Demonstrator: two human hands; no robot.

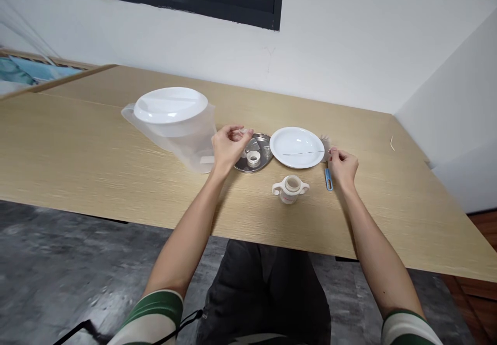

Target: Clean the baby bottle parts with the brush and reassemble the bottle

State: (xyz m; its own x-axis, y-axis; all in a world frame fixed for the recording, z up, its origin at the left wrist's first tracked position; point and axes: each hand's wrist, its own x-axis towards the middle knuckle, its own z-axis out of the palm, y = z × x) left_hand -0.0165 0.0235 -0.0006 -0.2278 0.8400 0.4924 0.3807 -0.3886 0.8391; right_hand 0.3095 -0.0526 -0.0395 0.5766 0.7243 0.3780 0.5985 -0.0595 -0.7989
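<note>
Above the white dish (297, 140), the thin rod (305, 153) lies almost level, its long axis running from three o'clock to nine. Its three o'clock end sits in the right hand (344, 166), thumb and fingertips pinching it; its nine o'clock end is free. From that free end the left hand (226, 148) is at about ten o'clock, well apart, thumb and fingertips pinched around a small clear piece (243, 131). The right hand is plainly the nearer to the rod. Whether the rod touches the dish, I cannot tell.

The rod looks dark, straight and very slender, like a wire; its tip is too fine to make out. The clear piece is pale and see-through, its form mostly hidden by the fingers.

Just beneath the left hand, toward four o'clock, is a metal tray (245, 170) carrying a white ring (253, 159). A cup (289, 196) with two handles stands on the bench (248, 205) at six o'clock from the dish, and a blue handle (329, 179) lies just beside the right hand.
</note>
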